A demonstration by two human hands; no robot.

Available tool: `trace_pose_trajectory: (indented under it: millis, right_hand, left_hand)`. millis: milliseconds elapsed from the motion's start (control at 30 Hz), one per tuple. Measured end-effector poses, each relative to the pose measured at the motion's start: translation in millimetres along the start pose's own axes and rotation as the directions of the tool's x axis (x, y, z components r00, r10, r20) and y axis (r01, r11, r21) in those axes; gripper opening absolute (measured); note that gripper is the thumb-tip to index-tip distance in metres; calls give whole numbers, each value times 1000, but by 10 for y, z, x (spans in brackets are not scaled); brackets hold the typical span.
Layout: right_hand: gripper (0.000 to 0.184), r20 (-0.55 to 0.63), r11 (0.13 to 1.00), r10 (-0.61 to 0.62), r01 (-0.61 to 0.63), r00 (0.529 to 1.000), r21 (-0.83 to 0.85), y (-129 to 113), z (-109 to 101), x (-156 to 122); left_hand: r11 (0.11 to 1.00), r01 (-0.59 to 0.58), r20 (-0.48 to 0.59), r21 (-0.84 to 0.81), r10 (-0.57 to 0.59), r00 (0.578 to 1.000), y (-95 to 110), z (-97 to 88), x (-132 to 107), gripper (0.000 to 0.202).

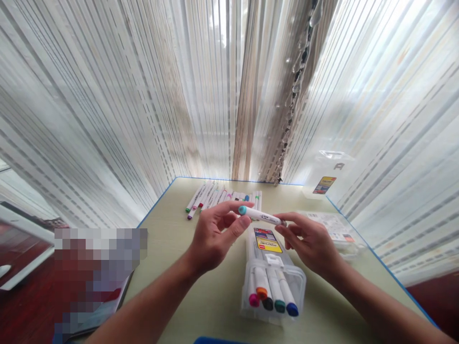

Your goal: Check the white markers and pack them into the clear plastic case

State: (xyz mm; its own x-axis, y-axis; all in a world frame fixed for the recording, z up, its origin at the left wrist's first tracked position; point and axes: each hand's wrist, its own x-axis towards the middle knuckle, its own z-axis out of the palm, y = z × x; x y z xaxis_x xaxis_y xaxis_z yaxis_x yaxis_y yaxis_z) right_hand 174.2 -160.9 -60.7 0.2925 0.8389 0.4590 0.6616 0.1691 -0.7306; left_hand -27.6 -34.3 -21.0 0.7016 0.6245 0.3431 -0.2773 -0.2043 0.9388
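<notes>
A white marker (263, 216) with a light blue cap end is held level between both hands, above the table. My left hand (218, 231) pinches its light blue end between thumb and fingers. At the other end, the fingertips of my right hand (310, 236) are closed on the marker. Below the hands lies a clear plastic marker case (303, 282) with a yellow and blue label (267, 240). Several markers (276, 291) lie inside it, showing pink, orange, black, green and blue ends toward me.
Loose markers (206, 196) lie in a row across the back of the pale green table (161, 267). An upright clear case (324, 167) stands at the back right, and another clear package (330, 224) lies at the right edge. Striped curtains (204, 95) hang behind.
</notes>
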Motion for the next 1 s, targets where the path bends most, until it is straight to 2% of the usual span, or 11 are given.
trace_pose_trajectory:
  millis: [300,533,667,767,867,1000]
  right_hand:
    - [18,1,999,-30,30,1000,-26,14,1,17]
    - [15,-8,995,-93,93,996,-39,16,-5,5]
    - [13,-67,989,-136,131,988,-72,2,-11,-1]
    - [12,-108,986,-155,147,982,-80,-15,-17,-4]
    - [13,-147,984,-173,164,974,-74,-35,-24,-10]
    - [23,-194,981,-191,192,962,-10,-52,-29,-16]
  left_hand:
    - [1000,2,19,25,-2,1000,4,10,-29,36]
    - [1000,12,-114,2,-11,993,-40,6,50,29]
    - [999,38,-205,5,-36,978,-72,-15,115,23]
    - [997,81,-231,-6,-80,970,-123,-40,138,21]
    - [993,101,-236,-61,-112,965,-190,-73,147,21]
    - [970,136,-273,-199,-189,943,-231,-103,171,24]
